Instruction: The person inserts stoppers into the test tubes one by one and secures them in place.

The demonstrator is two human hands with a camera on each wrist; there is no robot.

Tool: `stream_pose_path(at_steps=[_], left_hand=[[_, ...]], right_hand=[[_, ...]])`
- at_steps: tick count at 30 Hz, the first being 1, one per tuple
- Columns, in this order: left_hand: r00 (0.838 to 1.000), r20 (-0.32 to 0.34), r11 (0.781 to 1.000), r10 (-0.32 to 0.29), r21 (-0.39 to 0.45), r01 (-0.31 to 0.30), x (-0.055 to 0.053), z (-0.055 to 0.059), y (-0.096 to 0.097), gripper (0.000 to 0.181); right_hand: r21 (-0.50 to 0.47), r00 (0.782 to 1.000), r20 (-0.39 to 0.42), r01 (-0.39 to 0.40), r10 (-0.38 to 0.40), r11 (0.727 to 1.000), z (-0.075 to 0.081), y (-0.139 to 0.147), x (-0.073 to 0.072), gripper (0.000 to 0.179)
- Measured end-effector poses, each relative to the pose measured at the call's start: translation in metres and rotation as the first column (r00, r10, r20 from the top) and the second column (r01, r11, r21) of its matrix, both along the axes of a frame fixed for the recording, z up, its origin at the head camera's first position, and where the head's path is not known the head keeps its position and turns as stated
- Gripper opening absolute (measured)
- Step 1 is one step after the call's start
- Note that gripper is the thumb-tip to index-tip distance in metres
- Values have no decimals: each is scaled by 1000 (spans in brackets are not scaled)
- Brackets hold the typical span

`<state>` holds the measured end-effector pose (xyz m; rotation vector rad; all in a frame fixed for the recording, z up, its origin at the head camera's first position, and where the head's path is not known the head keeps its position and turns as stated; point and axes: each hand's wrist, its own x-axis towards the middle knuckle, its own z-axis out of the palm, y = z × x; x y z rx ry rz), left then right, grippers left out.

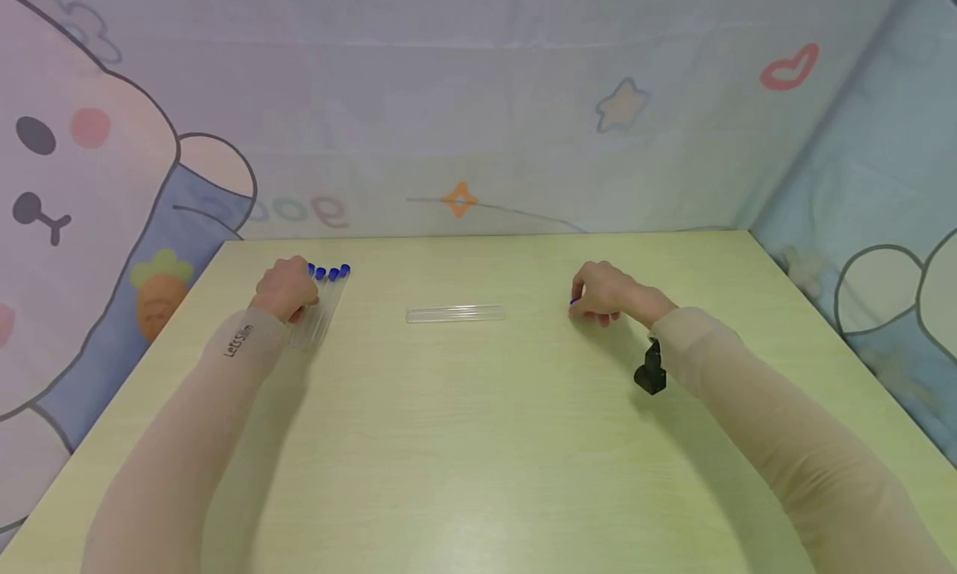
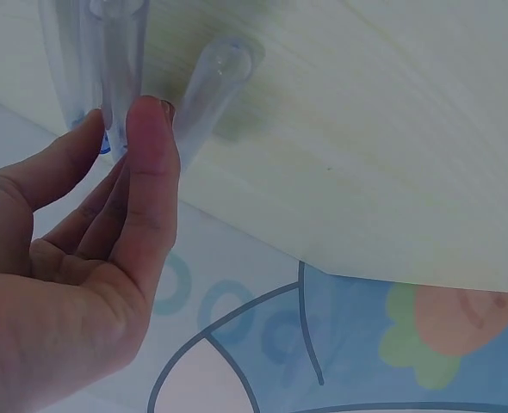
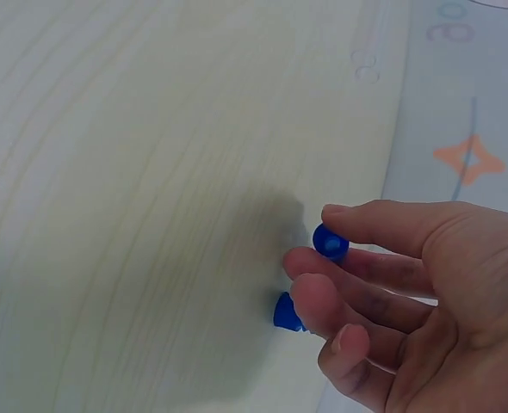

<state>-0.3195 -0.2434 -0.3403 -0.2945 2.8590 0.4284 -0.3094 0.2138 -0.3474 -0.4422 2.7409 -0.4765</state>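
On the left side of the table, my left hand [image 1: 287, 289] is at a row of clear test tubes [image 1: 326, 312] with blue caps [image 1: 333, 274]. In the left wrist view its thumb and fingers pinch one test tube [image 2: 121, 52], with another tube [image 2: 215, 86] lying beyond the fingers. On the right, my right hand [image 1: 604, 290] is low over the table. The right wrist view shows it pinching a small blue cap [image 3: 331, 243] between thumb and index finger. A second blue cap [image 3: 287, 311] sits by the other fingers, partly hidden.
Uncapped clear tubes [image 1: 454, 313] lie side by side across the middle of the table [image 1: 449, 441]. A black device [image 1: 651, 370] hangs at the right wrist. A printed cloth backdrop [image 1: 478, 109] stands behind the table's far edge.
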Motion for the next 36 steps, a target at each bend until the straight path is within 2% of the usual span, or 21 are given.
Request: stream_pose_path(at_steps=[16,19,22,25,29,31,33,36], left_hand=[[1000,26,1000,-14,17,13,-2,0,-4,13],[999,4,999,-39,11,39,-1,1,-3,14],[994,-62,996,-85,-25,84,1,3,0,16],[984,-120,990,-130,-66,122,1,6,6,8],[970,-171,985,-171,-64,162,0,11,20,23],[959,-203,980,-197,-45,192,0,13,28,23],[938,-252,971,-239,-33,238,0,13,36,16],[891,-313,941,-329,-24,338,0,11,51,12]], right_hand=[[-45,996,-74,-46,43,998,3,-5,-1,21],[-51,995,-83,-51,47,997,3,-5,-1,22],[-57,994,-97,-48,43,997,5,-6,-1,23],[-63,993,-113,-38,30,997,6,-6,-1,24],[-77,992,-126,-16,6,997,7,-7,-2,22],[-90,992,-130,-8,-4,996,8,-8,-2,20],[-105,991,-132,-2,-12,994,8,-9,-2,18],[-114,989,-148,1,-17,993,9,-10,-3,16]])
